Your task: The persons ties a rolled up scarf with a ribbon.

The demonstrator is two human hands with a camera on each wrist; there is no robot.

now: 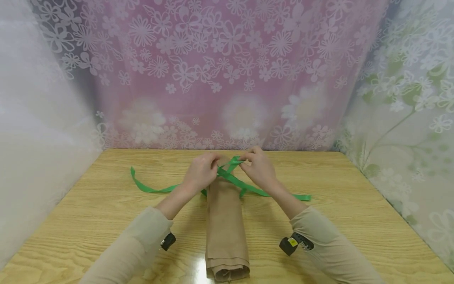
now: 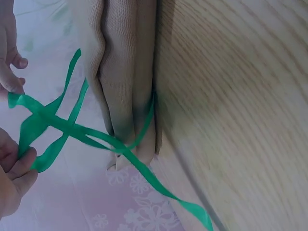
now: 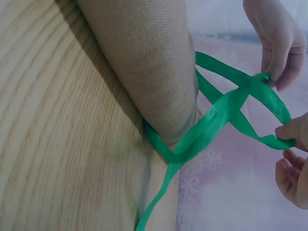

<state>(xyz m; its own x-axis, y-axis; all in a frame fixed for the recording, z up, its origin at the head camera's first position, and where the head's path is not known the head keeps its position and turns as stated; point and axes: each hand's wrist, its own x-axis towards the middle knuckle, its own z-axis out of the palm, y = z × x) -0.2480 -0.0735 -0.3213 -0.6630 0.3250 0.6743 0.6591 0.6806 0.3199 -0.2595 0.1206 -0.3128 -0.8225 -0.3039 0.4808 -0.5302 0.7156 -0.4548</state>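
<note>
You have a green ribbon point(image 1: 248, 185) between your two hands, above the far part of a rolled brown cloth point(image 1: 227, 221) on the wooden table point(image 1: 88, 213). Taking the middle of the roll as the clock's centre, with twelve toward the back curtain point(image 1: 241, 59), the cloth runs lengthwise from six to twelve, its layered, hollow end facing you at six.

Your left hand point(image 1: 202, 171) is at eleven, thumb and fingers pinching the ribbon. Your right hand point(image 1: 260, 169) is at one, thumb and fingers pinching it too; both wrist views show the grips. Between your hands the ribbon crosses itself and forms a raised loop near twelve. Lower down it bends round the sides of the roll, which the wrist views show as well.

One loose tail passes beneath your left forearm and curls to its tip at ten. The other slants beneath your right forearm, its tip on the table near three. A small black camera point(image 1: 168, 241) sits under your left sleeve point(image 1: 134, 236) toward eight, and a black device with a yellow label point(image 1: 289, 245) under your right sleeve point(image 1: 330, 240) toward four.
</note>
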